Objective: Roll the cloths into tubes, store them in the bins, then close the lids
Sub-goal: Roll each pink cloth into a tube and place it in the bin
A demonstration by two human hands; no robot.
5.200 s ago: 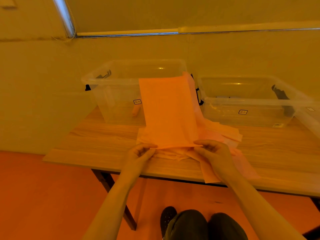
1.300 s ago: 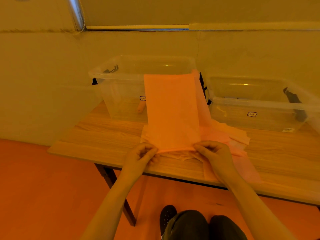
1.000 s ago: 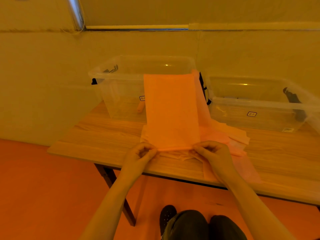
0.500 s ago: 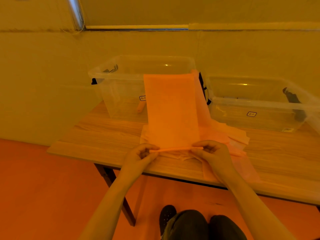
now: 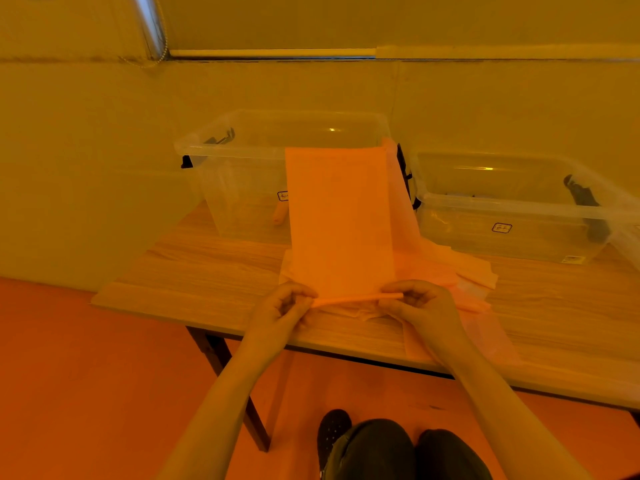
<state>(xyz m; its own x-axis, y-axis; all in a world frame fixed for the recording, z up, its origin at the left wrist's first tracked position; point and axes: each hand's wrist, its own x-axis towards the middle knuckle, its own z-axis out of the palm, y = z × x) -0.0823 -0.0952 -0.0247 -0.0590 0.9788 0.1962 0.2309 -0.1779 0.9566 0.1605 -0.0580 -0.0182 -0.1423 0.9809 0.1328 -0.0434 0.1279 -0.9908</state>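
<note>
From the head view, the left hand [image 5: 284,308] and right hand [image 5: 420,306] each pinch an end of the orange cloth [image 5: 339,220], its near edge rolled thin between them. The flat, matte sheet drapes over the clear plastic bin [image 5: 242,161] on the wood-grain table [image 5: 207,271].

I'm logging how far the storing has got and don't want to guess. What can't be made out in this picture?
Head view only:
- Left bin: the draped orange cloth hides much of its inside; one roll shows.
- Right bin: its right end is cut off by the frame edge.
- Bin labels: too small to read.
- Cloth pile: count unclear, layers overlap.
</note>
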